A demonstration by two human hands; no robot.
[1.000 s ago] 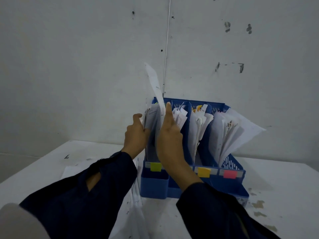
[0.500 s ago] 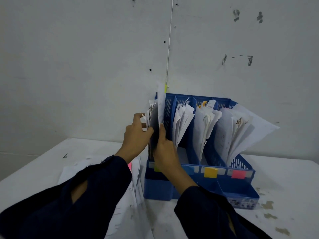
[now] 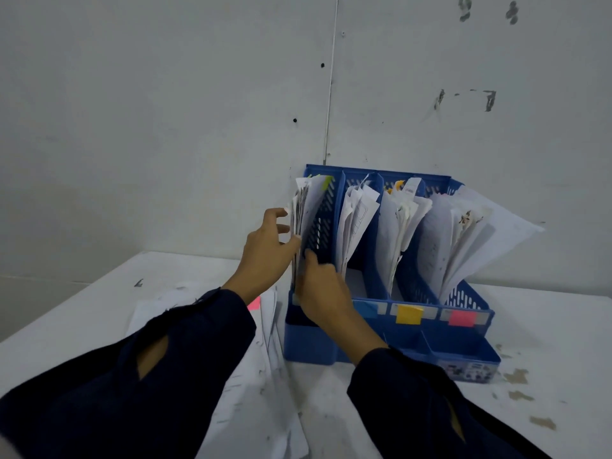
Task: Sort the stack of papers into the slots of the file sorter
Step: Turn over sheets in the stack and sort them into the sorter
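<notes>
Both hands are lowering since the earlier frames, and the tall sheet is now sitting seated in the leftmost slot. The left hand [image 3: 265,250] is bracing the filed sheets [image 3: 306,207] with loosely spread fingers, keeping them upright. The right hand [image 3: 323,286], fingers curled at the slot front, is tucking the edge in; whether it is pinching paper cannot be told. Remaining papers [image 3: 251,376] are lying at 7 o'clock of the file sorter [image 3: 463,346], within reach.

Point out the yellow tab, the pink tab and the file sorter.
yellow tab [image 3: 409,315], head view, middle of the sticker.
pink tab [image 3: 462,318], head view, middle of the sticker.
file sorter [image 3: 308,346], head view, front left wall.
</notes>
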